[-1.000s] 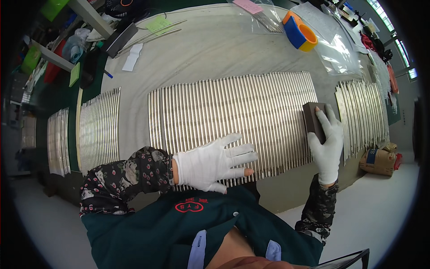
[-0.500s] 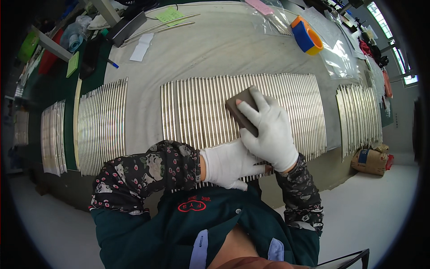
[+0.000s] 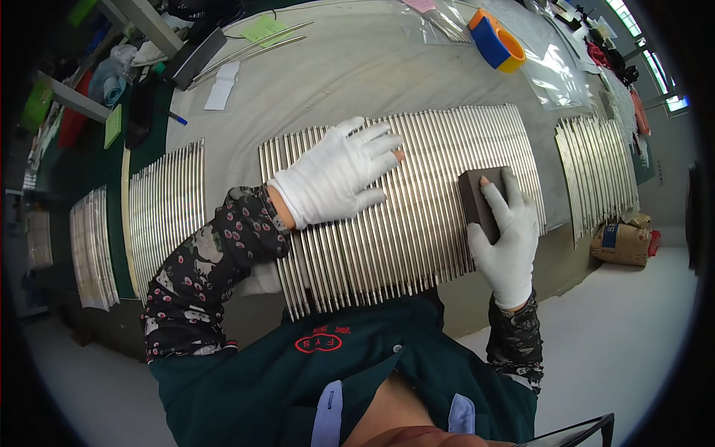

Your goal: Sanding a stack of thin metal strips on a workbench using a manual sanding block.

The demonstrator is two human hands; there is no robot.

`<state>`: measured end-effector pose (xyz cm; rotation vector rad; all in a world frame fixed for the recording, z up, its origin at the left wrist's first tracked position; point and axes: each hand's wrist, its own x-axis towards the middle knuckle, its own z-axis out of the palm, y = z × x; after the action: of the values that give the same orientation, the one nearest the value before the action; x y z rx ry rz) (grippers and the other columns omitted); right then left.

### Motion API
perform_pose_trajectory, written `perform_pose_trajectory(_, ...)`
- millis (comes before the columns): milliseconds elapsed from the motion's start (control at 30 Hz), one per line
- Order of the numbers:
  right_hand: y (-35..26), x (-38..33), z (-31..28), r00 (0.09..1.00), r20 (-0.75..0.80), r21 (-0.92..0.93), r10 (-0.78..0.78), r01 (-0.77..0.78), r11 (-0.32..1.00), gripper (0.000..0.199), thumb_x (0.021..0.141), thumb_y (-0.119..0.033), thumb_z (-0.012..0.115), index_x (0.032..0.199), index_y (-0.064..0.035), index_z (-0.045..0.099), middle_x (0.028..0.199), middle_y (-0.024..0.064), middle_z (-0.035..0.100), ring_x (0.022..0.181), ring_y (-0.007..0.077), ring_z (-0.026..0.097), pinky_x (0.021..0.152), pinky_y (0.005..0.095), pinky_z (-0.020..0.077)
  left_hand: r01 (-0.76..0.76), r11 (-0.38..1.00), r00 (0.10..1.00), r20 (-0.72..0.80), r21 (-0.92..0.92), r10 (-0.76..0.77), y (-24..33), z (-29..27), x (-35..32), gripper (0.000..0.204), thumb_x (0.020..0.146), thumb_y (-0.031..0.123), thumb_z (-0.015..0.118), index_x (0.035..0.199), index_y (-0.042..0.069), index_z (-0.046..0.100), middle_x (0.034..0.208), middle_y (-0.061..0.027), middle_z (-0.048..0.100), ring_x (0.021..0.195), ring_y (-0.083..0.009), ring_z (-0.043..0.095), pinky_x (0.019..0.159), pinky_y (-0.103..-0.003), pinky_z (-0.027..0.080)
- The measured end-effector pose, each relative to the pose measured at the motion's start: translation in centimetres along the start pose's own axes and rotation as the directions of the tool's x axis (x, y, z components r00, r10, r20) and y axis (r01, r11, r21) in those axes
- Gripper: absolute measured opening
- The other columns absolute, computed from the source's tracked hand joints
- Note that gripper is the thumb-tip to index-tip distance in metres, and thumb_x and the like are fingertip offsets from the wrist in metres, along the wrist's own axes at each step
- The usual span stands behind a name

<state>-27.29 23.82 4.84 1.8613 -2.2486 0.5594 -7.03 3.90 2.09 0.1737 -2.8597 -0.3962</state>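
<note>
A wide row of slim, shiny metal rods (image 3: pixel 387 238) lies side by side in front of me, their near ends close to my body. My left hand (image 3: pixel 339 171), in a white glove with a bare fingertip, rests flat across the upper left of the row, fingers spread. Over the row's right part, my right hand (image 3: pixel 510 238), gloved likewise, grips a dark grey-brown rectangular block (image 3: pixel 478 200). The block sits on the rods, its right side hidden under my fingers.
More metal rods (image 3: pixel 170 216) lie at the left, and another group (image 3: pixel 598 175) at the right. An orange-and-blue ring-shaped tool (image 3: pixel 497 41) is at the back, near clear plastic bags (image 3: pixel 558 74). A paper sack (image 3: pixel 622 242) stands low at right.
My right hand has carried the block rightward and nearer along the rods. My left hand has moved from the near edge to the row's upper left and spread out.
</note>
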Motion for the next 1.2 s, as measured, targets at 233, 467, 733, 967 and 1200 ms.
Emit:
perform_pose_trajectory(233, -3.3, -2.4, -0.2, 0.998, 0.060, 0.003, -0.024, 0.023, 1.000, 0.061, 0.063, -0.017, 0.069, 0.123, -0.0091, 0.059, 0.138, 0.0271, 0.045, 0.110, 0.0403, 0.052, 0.090, 0.0474, 0.0442, 0.278, 0.934, 0.924, -0.205, -0.224, -0.324, -5.9, 1.4, 3.1, 0.030, 0.084, 0.021, 0.069, 0.106, 0.001, 0.067, 0.125, -0.0182, 0.061, 0.128, -0.0365, 0.048, 0.109, -0.041, 0.038)
perform_pose_trajectory(467, -5.0, -4.7, 0.1, 0.995, 0.080, -0.014, 0.061, -0.060, 0.998, 0.066, 0.062, -0.021, 0.075, 0.125, -0.0115, 0.058, 0.140, 0.0274, 0.042, 0.118, 0.0419, 0.048, 0.087, 0.0454, 0.0446, 0.538, 0.841, 0.835, -0.096, -0.064, -0.542, -4.2, 1.7, 5.5, 0.026, 0.075, 0.031, 0.074, 0.087, 0.008, 0.069, 0.115, -0.0131, 0.060, 0.113, -0.0314, 0.054, 0.097, -0.038, 0.044)
perform_pose_trajectory(733, -3.9, -5.9, -0.1, 0.950, 0.310, 0.105, -0.040, 0.007, 0.994, 0.102, 0.054, -0.026, 0.089, 0.143, -0.0157, 0.039, 0.145, 0.0278, 0.032, 0.124, 0.0428, 0.043, 0.087, 0.0478, 0.0444, 0.575, 0.813, 0.808, -0.093, -0.097, -0.582, -3.9, 1.7, 5.9, 0.025, 0.075, 0.030, 0.074, 0.087, 0.008, 0.070, 0.116, -0.0136, 0.060, 0.113, -0.0319, 0.054, 0.098, -0.039, 0.044)
perform_pose_trajectory(967, -3.9, -6.4, 0.8, 0.970, 0.242, 0.071, -0.037, 0.020, 0.997, 0.109, 0.057, -0.021, 0.087, 0.149, -0.0186, 0.028, 0.145, 0.0275, 0.030, 0.123, 0.0445, 0.043, 0.087, 0.0493, 0.0452, 0.563, 0.820, 0.809, -0.133, -0.107, -0.573, -4.1, 2.3, 5.7, 0.023, 0.075, 0.029, 0.074, 0.086, 0.008, 0.071, 0.119, -0.0147, 0.059, 0.115, -0.0321, 0.054, 0.098, -0.039, 0.044)
perform_pose_trajectory(1200, -4.1, -6.6, 1.0, 0.973, 0.229, 0.073, -0.018, 0.001, 0.997, 0.104, 0.058, -0.022, 0.086, 0.147, -0.0180, 0.031, 0.146, 0.0278, 0.030, 0.123, 0.0450, 0.043, 0.087, 0.0496, 0.0451, 0.540, 0.833, 0.806, -0.210, -0.119, -0.553, -4.1, 2.7, 5.8, 0.022, 0.075, 0.026, 0.074, 0.084, 0.006, 0.070, 0.116, -0.0157, 0.060, 0.109, -0.0300, 0.058, 0.094, -0.038, 0.046)
